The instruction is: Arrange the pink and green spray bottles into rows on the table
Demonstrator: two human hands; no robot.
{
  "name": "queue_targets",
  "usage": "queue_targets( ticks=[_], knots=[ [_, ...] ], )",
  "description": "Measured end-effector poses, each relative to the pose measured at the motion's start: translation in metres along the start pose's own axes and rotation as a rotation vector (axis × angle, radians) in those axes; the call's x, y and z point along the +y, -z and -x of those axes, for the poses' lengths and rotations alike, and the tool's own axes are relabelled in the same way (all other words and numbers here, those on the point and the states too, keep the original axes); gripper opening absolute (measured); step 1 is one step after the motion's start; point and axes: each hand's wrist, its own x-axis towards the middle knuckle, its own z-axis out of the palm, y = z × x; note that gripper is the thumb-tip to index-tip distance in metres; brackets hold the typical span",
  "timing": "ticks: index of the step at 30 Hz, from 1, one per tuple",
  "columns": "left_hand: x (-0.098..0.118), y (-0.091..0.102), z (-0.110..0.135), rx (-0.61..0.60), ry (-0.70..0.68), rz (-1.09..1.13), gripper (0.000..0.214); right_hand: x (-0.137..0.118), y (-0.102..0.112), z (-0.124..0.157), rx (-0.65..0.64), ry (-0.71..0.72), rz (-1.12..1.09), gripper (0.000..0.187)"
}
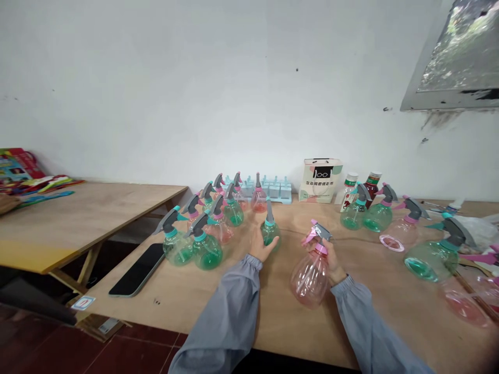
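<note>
My right hand (331, 259) grips a pink spray bottle (310, 280) by its neck and trigger head. The bottle tilts, its grey-and-pink nozzle up and its round clear body toward me. Farther left, my left hand (260, 245) is around the near side of a green spray bottle (272, 229) standing on the table. Its thumb reaches across the bottle's front, and the other fingers are partly hidden. Left of that hand stands a cluster of green and pink spray bottles, including a green spray bottle (207, 252) and a pink spray bottle (222, 228).
More spray bottles stand at the right, among them a green one (431, 261). A phone (138, 270) lies near the wooden table's (288, 332) left edge. Along the wall are a light-blue rack (280, 191), a paper bag (319, 182) and two labelled bottles. A second table (97, 218) stands left.
</note>
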Motion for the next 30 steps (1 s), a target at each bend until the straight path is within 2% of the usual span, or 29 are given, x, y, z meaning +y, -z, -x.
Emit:
queue_targets(
  ticks=[4,8,10,13,17,21,25,28,30],
  knots=[
    [0.001,0.000,0.000,-0.010,0.000,-0.002,0.072,-0.005,-0.002,0.003,0.002,-0.010,0.059,0.038],
    [0.003,0.001,0.000,-0.020,0.023,-0.003,0.071,-0.006,-0.003,0.000,0.008,0.001,0.018,0.046],
    [0.003,0.001,0.000,-0.022,0.020,-0.010,0.071,-0.004,-0.001,-0.001,0.022,-0.001,0.012,0.044],
    [0.004,0.001,0.000,-0.016,0.012,-0.015,0.071,0.000,0.004,-0.002,0.070,0.022,0.007,0.038],
    [0.005,0.001,0.001,-0.005,0.017,-0.018,0.072,-0.003,0.006,-0.004,0.141,0.068,0.028,0.046],
    [0.007,0.002,0.001,-0.016,0.005,-0.014,0.071,-0.017,0.013,-0.011,0.193,0.141,0.112,0.049],
    [0.006,0.002,0.000,-0.039,0.007,-0.002,0.071,-0.040,0.042,-0.013,0.422,0.333,0.297,0.047],
    [0.006,0.002,0.000,-0.043,0.007,0.012,0.071,-0.061,0.076,-0.008,0.653,0.545,0.591,0.045],
    [0.005,0.002,0.000,-0.041,0.007,0.017,0.070,-0.075,0.098,-0.005,0.761,0.621,0.745,0.045]
  ],
)
